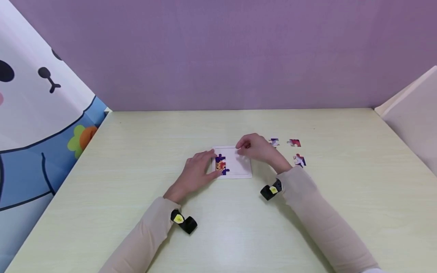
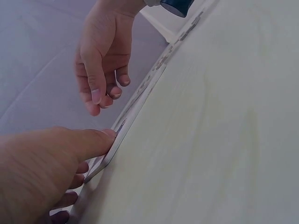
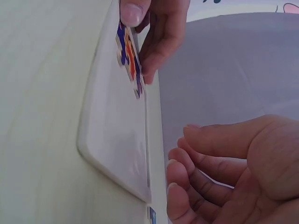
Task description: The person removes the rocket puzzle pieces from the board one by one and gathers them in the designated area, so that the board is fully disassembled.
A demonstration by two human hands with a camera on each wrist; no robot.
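Loose puzzle pieces (image 1: 294,143) beside tray (image 1: 243,173)

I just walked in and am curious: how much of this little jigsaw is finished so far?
Barely begun. One purple-and-orange puzzle piece lies in the white square puzzle tray, at its left edge, where the left hand touches it. The right hand hovers over the tray, fingers curled, seemingly empty. Three loose colourful pieces wait on the pale wooden table.

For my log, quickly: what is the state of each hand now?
Left hand: open, fingers on the puzzle tray.
Right hand: loosely curled, holding nothing.
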